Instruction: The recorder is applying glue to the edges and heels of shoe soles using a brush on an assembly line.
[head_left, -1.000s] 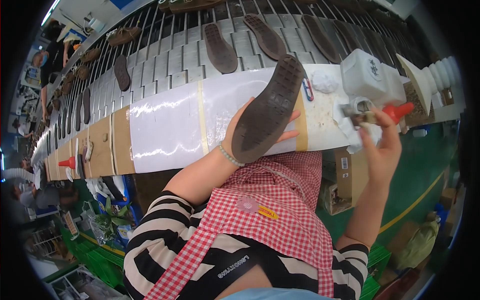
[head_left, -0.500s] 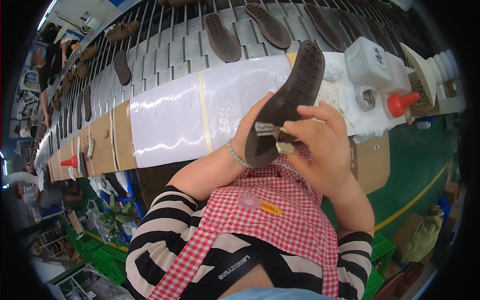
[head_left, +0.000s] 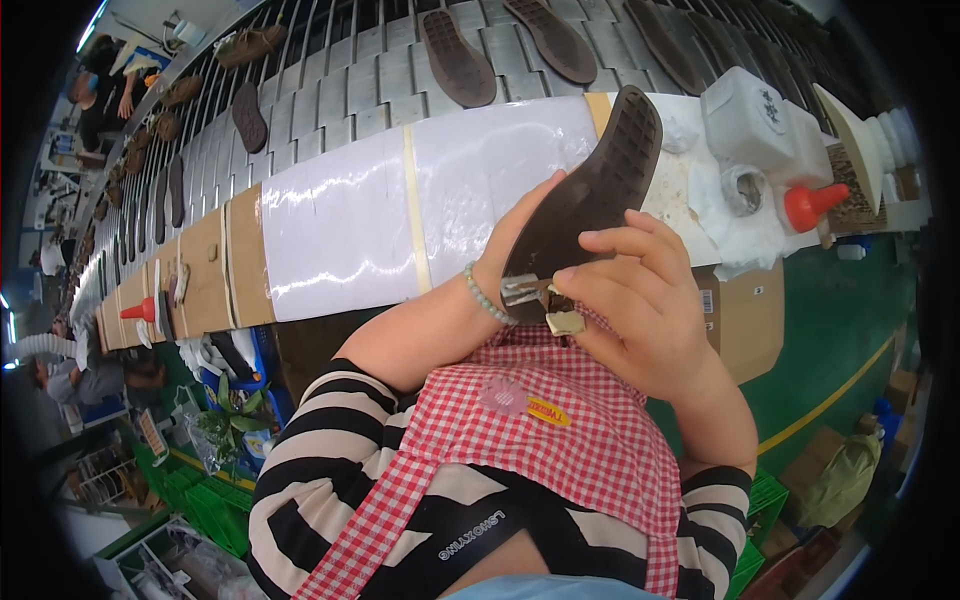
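A dark brown shoe sole (head_left: 600, 165) with a ridged grid inside is tilted up in front of my chest. My left hand (head_left: 512, 235), a beaded bracelet at its wrist, grips the sole from its left side and underneath; most of its fingers are hidden behind it. My right hand (head_left: 640, 310) pinches a small brush-like tool (head_left: 522, 291) with a flat silvery end, which lies over the near end of the sole. A pale yellowish piece (head_left: 566, 323) sticks out below the pinch; I cannot make out whether it belongs to the tool.
Beyond the white-covered bench (head_left: 340, 215) runs a slatted metal conveyor (head_left: 370, 90) carrying more soles (head_left: 460, 60) and brown shoes (head_left: 250, 45). To the right stand a white jug (head_left: 742, 112), an open jar (head_left: 743, 190) and a red-nozzled bottle (head_left: 812, 207). A co-worker (head_left: 105, 100) is at far left.
The tool in my right hand has moved down toward the near end of the sole. The sole, still in my left hand, has shifted slightly right. Soles on the conveyor have shifted slightly.
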